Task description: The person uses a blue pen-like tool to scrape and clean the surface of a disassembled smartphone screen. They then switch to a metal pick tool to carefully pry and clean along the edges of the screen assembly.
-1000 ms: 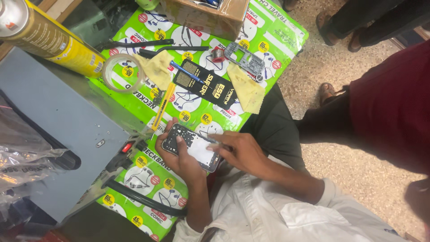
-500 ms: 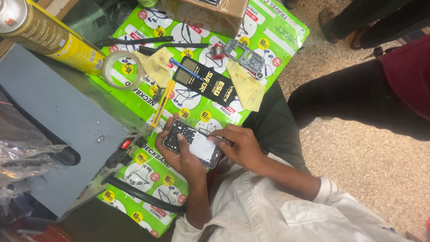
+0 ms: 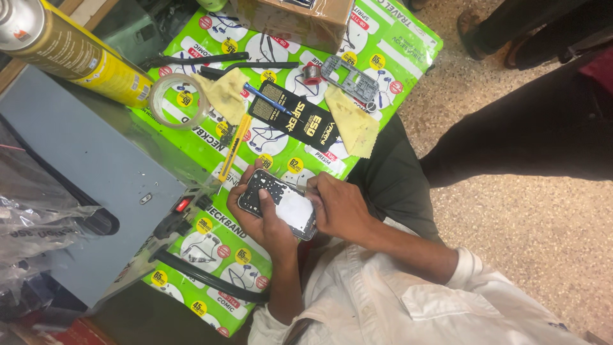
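Surface: green printed cardboard sheet [image 3: 211, 249] serving as a worktop, speckled stone floor [image 3: 511, 211] beyond it.
Nearest item: white sleeve [image 3: 396, 306] of the person at work, at the bottom of the view.
Left hand [image 3: 265, 217]: cups the opened keypad phone [image 3: 279, 203] from below, fingers curled round its edges, thumb across the face.
Right hand [image 3: 341, 207]: fingertips pinched at the phone's right edge; whether a small tool sits between them cannot be told.
Phone position: held just above the near part of the green sheet, over the person's lap.
Phone state: outer cover off, keypad membrane and a white panel exposed.
Progress, as judged: stripping looks well along; work on the bare inside remains, and reassembly is not begun.
Detached part: grey phone frame [image 3: 351, 76] lying further up the sheet, well apart from the hands.
Middle ground: black tool packet [image 3: 300, 118], yellow-handled tool [image 3: 233, 144], two yellow cloths [image 3: 351, 124], solder spool [image 3: 311, 73].
Left side: grey metal box [image 3: 83, 166], roll of clear tape [image 3: 179, 99], yellow spray can [image 3: 70, 51].
Far edge: brown carton [image 3: 294, 19], black tweezers [image 3: 191, 61].
Bystanders: dark trouser legs [image 3: 530, 140] and feet on the floor, right.
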